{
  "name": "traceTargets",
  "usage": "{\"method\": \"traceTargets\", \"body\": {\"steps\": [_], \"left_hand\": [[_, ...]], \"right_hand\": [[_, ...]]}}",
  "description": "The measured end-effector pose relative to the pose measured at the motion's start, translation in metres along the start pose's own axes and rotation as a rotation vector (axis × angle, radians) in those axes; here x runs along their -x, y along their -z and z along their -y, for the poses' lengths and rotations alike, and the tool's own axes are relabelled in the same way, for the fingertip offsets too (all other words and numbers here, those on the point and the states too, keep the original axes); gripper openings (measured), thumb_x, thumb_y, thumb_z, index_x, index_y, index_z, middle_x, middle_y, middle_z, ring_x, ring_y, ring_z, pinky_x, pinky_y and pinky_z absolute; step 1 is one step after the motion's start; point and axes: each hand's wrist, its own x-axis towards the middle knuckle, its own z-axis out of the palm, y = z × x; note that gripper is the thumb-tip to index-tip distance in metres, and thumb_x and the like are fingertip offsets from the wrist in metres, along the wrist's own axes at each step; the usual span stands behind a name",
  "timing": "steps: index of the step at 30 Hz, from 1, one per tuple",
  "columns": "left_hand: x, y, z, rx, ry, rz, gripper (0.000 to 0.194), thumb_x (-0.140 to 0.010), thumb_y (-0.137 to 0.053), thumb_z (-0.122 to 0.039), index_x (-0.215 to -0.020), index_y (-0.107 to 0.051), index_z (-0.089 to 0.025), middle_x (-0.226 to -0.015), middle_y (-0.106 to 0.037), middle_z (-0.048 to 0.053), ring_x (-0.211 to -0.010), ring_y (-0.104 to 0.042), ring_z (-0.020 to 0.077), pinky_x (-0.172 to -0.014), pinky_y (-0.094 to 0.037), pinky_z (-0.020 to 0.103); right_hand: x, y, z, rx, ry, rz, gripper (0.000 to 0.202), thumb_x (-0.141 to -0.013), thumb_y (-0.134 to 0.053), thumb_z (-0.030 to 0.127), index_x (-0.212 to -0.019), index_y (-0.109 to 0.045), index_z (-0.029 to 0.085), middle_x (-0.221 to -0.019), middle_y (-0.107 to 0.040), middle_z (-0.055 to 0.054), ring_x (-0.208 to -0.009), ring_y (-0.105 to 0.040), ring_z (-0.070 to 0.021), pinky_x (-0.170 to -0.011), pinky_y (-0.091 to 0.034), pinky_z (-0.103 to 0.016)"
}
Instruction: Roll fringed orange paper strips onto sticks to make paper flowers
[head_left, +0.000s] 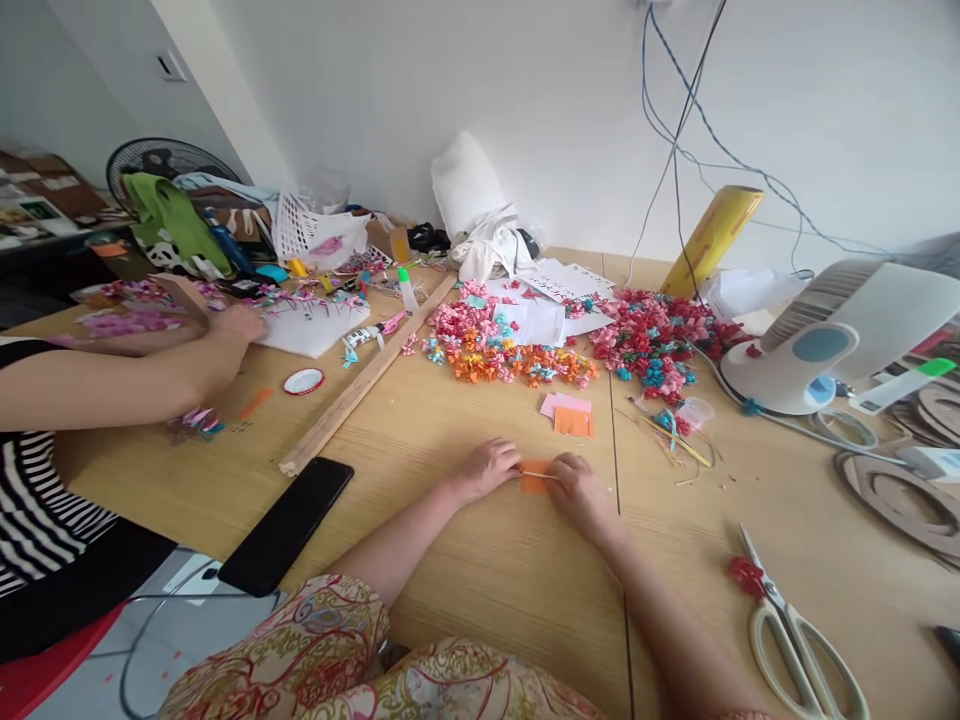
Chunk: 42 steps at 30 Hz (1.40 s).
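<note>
In the head view, a small orange piece of paper point(535, 486) lies on the table between my two hands. A thin pale stick point(541, 476) runs across it, its far tip showing past my right fingers. My left hand point(489, 470) is closed at the paper's left edge, its fingertips near the stick's end. Over the right edge, the fingers of my right hand point(581, 490) are curled down on the paper and stick. Just beyond them lie an orange sheet point(574, 421) and a pink sheet point(553, 403), partly overlapping.
Piles of paper flowers point(480, 340) cover the table's back. A wooden strip point(367, 375) and a black phone point(287, 525) lie left; scissors point(795, 630) and a white fan point(832, 330) are right. A co-worker's arm point(135, 385) reaches in from the left.
</note>
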Motion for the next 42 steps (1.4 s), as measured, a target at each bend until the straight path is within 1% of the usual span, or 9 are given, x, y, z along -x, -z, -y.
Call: {"method": "traceTargets", "body": {"steps": [4,7,9,15,20,24,32,36,42], "left_hand": [[0.0,-0.002,0.001,0.015,-0.016,-0.021,0.018,-0.083,-0.046,-0.031,-0.077,-0.053,-0.016,-0.078,-0.053,0.002,-0.078,-0.048,0.0143,-0.072,-0.037,0.025],[0.0,-0.001,0.001,0.019,-0.031,-0.03,0.019,-0.083,-0.045,-0.032,-0.078,-0.053,-0.015,-0.078,-0.053,0.002,-0.079,-0.047,0.0141,-0.073,-0.037,0.024],[0.0,0.001,0.0,0.005,-0.029,-0.025,0.017,-0.083,-0.047,-0.031,-0.078,-0.053,-0.015,-0.078,-0.053,0.002,-0.078,-0.047,0.0141,-0.072,-0.037,0.024],[0.003,0.01,-0.001,0.006,0.013,-0.003,0.014,-0.081,-0.05,-0.029,-0.077,-0.052,-0.016,-0.078,-0.052,0.001,-0.08,-0.047,0.0138,-0.073,-0.037,0.023],[0.005,0.013,-0.006,0.027,0.026,0.003,0.008,-0.08,-0.052,-0.025,-0.079,-0.052,-0.017,-0.081,-0.051,0.001,-0.083,-0.046,0.0143,-0.075,-0.037,0.024],[0.005,0.013,-0.012,-0.009,0.04,0.004,0.008,-0.077,-0.054,-0.024,-0.078,-0.052,-0.017,-0.08,-0.05,0.001,-0.082,-0.046,0.0149,-0.075,-0.037,0.025],[0.005,0.014,-0.021,-0.079,0.079,0.004,0.009,-0.074,-0.054,-0.023,-0.078,-0.05,-0.016,-0.082,-0.049,0.004,-0.083,-0.045,0.0171,-0.074,-0.037,0.028],[0.006,0.014,-0.024,-0.117,0.102,0.012,0.011,-0.073,-0.055,-0.024,-0.079,-0.05,-0.016,-0.083,-0.049,0.004,-0.083,-0.044,0.0181,-0.075,-0.037,0.03],[0.009,0.014,-0.026,-0.104,0.134,0.008,0.013,-0.073,-0.056,-0.025,-0.079,-0.049,-0.016,-0.084,-0.047,0.004,-0.084,-0.044,0.0182,-0.075,-0.037,0.03]], "right_hand": [[-0.017,0.006,0.013,-0.006,-0.019,0.079,0.015,-0.077,-0.05,0.015,-0.088,-0.058,0.02,-0.088,-0.055,-0.003,-0.083,-0.05,-0.014,-0.071,-0.036,-0.024],[-0.028,0.0,0.016,-0.024,-0.073,0.185,0.015,-0.074,-0.05,0.013,-0.084,-0.06,0.019,-0.083,-0.056,-0.002,-0.074,-0.051,-0.0117,-0.063,-0.034,-0.021],[-0.031,-0.008,0.014,-0.034,-0.083,0.213,0.013,-0.074,-0.05,0.013,-0.079,-0.06,0.019,-0.077,-0.055,-0.001,-0.068,-0.05,-0.0101,-0.059,-0.033,-0.02],[-0.027,-0.022,0.007,-0.049,-0.067,0.135,0.011,-0.074,-0.049,0.013,-0.075,-0.059,0.018,-0.078,-0.053,-0.001,-0.071,-0.049,-0.0101,-0.063,-0.033,-0.019],[-0.026,-0.028,0.006,0.062,-0.018,0.096,0.011,-0.077,-0.048,0.015,-0.075,-0.058,0.018,-0.078,-0.053,-0.002,-0.076,-0.047,-0.0127,-0.067,-0.033,-0.021],[-0.025,-0.033,0.007,0.141,0.01,0.058,0.011,-0.079,-0.048,0.016,-0.075,-0.057,0.018,-0.078,-0.053,-0.004,-0.078,-0.046,-0.0148,-0.069,-0.032,-0.023],[-0.022,-0.033,0.008,0.149,0.041,0.064,0.007,-0.079,-0.05,0.02,-0.075,-0.055,0.018,-0.082,-0.054,-0.004,-0.079,-0.045,-0.0159,-0.07,-0.032,-0.025],[-0.021,-0.033,0.007,0.135,0.07,0.059,0.006,-0.08,-0.049,0.019,-0.077,-0.054,0.018,-0.083,-0.054,-0.004,-0.078,-0.045,-0.0152,-0.069,-0.032,-0.024],[-0.021,-0.032,0.005,0.145,0.091,0.068,0.006,-0.08,-0.049,0.019,-0.076,-0.053,0.018,-0.081,-0.055,-0.003,-0.078,-0.046,-0.0154,-0.068,-0.031,-0.025]]}}
